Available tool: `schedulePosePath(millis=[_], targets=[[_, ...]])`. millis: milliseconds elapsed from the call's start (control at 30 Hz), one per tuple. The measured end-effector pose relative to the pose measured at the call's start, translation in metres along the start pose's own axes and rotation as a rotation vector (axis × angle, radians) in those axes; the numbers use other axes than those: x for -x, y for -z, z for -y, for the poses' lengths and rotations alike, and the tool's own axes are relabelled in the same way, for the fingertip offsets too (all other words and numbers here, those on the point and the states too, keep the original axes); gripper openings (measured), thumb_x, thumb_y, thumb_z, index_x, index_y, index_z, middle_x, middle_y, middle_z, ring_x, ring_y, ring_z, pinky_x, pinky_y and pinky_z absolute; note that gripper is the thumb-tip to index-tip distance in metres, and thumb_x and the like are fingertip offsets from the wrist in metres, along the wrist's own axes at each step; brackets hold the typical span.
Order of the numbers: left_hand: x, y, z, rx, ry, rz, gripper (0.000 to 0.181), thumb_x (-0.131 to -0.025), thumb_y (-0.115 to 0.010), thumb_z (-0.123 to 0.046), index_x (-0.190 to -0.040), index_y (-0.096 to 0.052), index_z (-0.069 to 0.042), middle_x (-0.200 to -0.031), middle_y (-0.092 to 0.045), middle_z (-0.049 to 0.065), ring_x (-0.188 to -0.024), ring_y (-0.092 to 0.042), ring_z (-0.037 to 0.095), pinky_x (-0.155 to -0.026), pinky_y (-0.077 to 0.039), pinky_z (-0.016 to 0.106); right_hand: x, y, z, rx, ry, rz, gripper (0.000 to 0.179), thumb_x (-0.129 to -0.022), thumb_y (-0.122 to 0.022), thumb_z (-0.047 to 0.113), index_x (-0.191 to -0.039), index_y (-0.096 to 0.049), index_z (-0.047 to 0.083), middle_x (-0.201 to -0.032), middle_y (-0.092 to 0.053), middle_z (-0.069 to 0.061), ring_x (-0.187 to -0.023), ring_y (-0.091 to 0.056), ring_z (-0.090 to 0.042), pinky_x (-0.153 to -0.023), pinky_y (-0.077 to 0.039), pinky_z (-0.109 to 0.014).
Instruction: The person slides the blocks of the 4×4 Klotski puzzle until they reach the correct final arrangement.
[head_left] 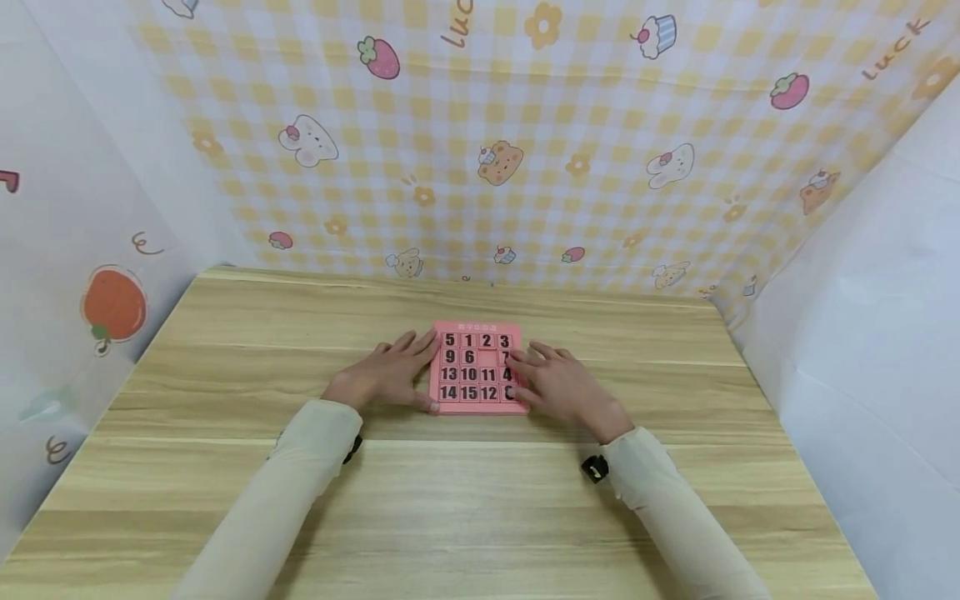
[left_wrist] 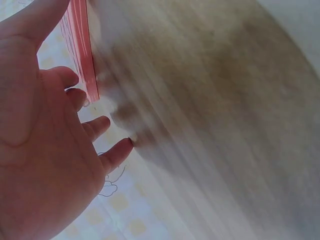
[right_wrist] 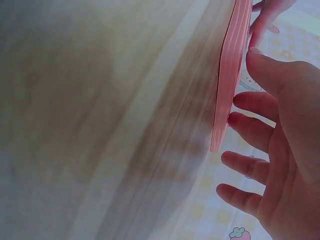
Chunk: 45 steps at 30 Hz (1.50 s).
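Observation:
A pink number sliding puzzle (head_left: 480, 408) lies flat on the wooden table, with black numerals on its tiles. Its vacant slot (head_left: 487, 358) is in the second row, between the 6 and the 7. My left hand (head_left: 388, 377) rests at the puzzle's left side, fingertips along the edge and thumb by the near left corner. From the right, my right hand (head_left: 562, 387) reaches over the rim, its fingers on the right column and partly covering the 7, 4 and 8. In the right wrist view, its thumb and first fingers are right at the pink side wall (right_wrist: 231, 75).
Wood-grain tabletop (head_left: 450, 517) surrounds the puzzle. Behind it hangs a yellow checked cloth (head_left: 465, 108) with cartoon prints. White sheets stand at the left (head_left: 45, 333) and right (head_left: 862, 333). Each wrist has a black band showing below a cream sleeve (head_left: 277, 500).

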<state>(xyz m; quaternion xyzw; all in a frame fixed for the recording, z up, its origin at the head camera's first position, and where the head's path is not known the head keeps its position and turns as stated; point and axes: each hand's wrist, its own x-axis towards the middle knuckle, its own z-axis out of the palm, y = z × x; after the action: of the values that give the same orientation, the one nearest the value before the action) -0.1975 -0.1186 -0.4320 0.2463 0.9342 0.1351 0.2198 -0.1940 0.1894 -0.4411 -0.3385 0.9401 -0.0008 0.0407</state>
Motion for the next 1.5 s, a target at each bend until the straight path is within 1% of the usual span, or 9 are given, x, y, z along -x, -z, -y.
schedulePosePath(millis=[167,300,467,600,767,1100,1300,1500], targets=[[-0.001,0.002,0.0,0.027,0.009,0.025,0.115,-0.08,-0.071,-0.063,-0.16,-0.006,-0.011,-0.168,0.004,0.005,-0.153,0.004,0.037,-0.122,-0.008,0.061,-0.001,-0.001,0.001,0.004,0.002,0.019,0.055,-0.102,-0.048,0.047,-0.148,-0.049,0.017,-0.155,-0.043,-0.001,-0.146,-0.034,-0.035,-0.115,-0.034,-0.057],[-0.003,0.004,0.0,0.024,0.018,0.049,0.117,-0.079,-0.072,-0.062,-0.16,-0.005,-0.009,-0.167,0.005,0.006,-0.153,0.004,0.037,-0.122,-0.006,0.06,-0.002,-0.001,0.001,0.004,0.0,0.027,0.056,-0.102,-0.046,0.048,-0.149,-0.047,0.017,-0.156,-0.042,0.0,-0.146,-0.033,-0.035,-0.115,-0.033,-0.058],[-0.006,0.007,-0.003,0.029,0.038,0.078,0.118,-0.079,-0.073,-0.061,-0.16,-0.003,-0.01,-0.167,0.008,0.005,-0.153,0.006,0.036,-0.123,-0.004,0.058,-0.002,0.0,0.002,-0.018,-0.011,0.028,0.056,-0.102,-0.046,0.049,-0.148,-0.048,0.018,-0.156,-0.042,-0.001,-0.146,-0.033,-0.035,-0.116,-0.032,-0.058],[-0.006,0.008,-0.005,0.045,0.05,0.09,0.116,-0.08,-0.074,-0.058,-0.16,-0.004,-0.009,-0.167,0.007,0.006,-0.153,0.006,0.036,-0.123,-0.004,0.058,-0.003,0.0,0.003,-0.017,-0.003,0.027,0.057,-0.102,-0.046,0.05,-0.149,-0.048,0.017,-0.156,-0.042,-0.002,-0.145,-0.034,-0.036,-0.116,-0.032,-0.059],[-0.007,0.008,-0.006,0.046,0.056,0.088,0.116,-0.08,-0.074,-0.058,-0.16,-0.004,-0.01,-0.167,0.007,0.005,-0.153,0.005,0.036,-0.123,-0.005,0.057,-0.006,0.001,0.006,-0.035,-0.001,0.024,0.057,-0.102,-0.047,0.051,-0.148,-0.048,0.017,-0.155,-0.043,-0.002,-0.145,-0.034,-0.036,-0.115,-0.032,-0.059],[-0.009,0.007,-0.005,0.041,0.06,0.089,0.116,-0.08,-0.074,-0.058,-0.16,-0.002,-0.012,-0.167,0.008,0.004,-0.153,0.006,0.035,-0.123,-0.004,0.057,-0.009,0.001,0.009,-0.033,-0.026,0.043,0.057,-0.101,-0.045,0.053,-0.149,-0.047,0.021,-0.156,-0.041,0.001,-0.147,-0.033,-0.033,-0.116,-0.032,-0.058],[-0.008,0.008,-0.006,0.033,0.064,0.092,0.115,-0.081,-0.073,-0.057,-0.16,-0.002,-0.012,-0.167,0.009,0.004,-0.153,0.007,0.035,-0.123,-0.004,0.057,-0.01,0.001,0.01,-0.026,-0.012,0.037,0.057,-0.102,-0.046,0.052,-0.149,-0.047,0.02,-0.156,-0.041,0.001,-0.146,-0.033,-0.034,-0.116,-0.031,-0.058],[-0.009,0.008,-0.005,0.023,0.059,0.095,0.115,-0.082,-0.073,-0.057,-0.16,-0.001,-0.011,-0.167,0.01,0.004,-0.153,0.007,0.035,-0.123,-0.003,0.056,-0.013,0.001,0.012,-0.016,0.007,0.019,0.057,-0.101,-0.046,0.052,-0.148,-0.049,0.02,-0.154,-0.043,0.0,-0.145,-0.036,-0.034,-0.115,-0.034,-0.057]])
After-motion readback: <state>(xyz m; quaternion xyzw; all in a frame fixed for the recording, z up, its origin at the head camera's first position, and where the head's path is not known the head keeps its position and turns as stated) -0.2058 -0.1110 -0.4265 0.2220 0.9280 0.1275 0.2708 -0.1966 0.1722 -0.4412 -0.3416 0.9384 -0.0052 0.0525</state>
